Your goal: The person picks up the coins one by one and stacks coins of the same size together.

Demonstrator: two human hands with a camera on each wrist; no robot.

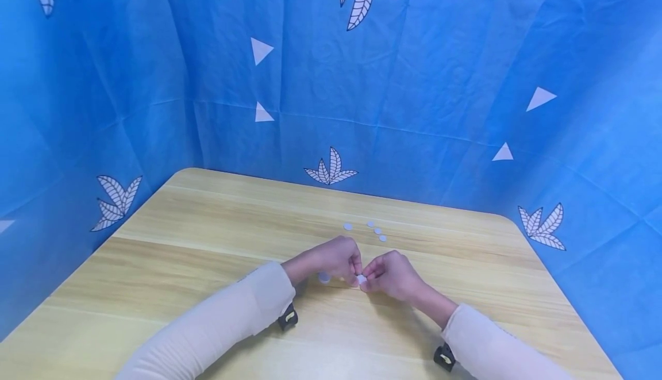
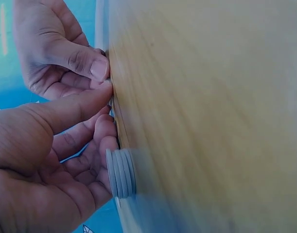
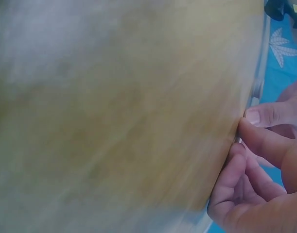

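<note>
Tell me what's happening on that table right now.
A person's left hand and right hand pinch a small whitish piece between them, at a light wood-grain table. A short stack of round, pale grey discs stands near the left hand. Four round, whitish discs lie unstacked on the tabletop beyond the hands.

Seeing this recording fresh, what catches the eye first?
The bright blue, leaf-patterned cloth hanging around the wooden table stands out first. Near its middle, the left hand and right hand pinch a small pale piece between them. Close by the left hand stands a stack of grey discs.
</note>
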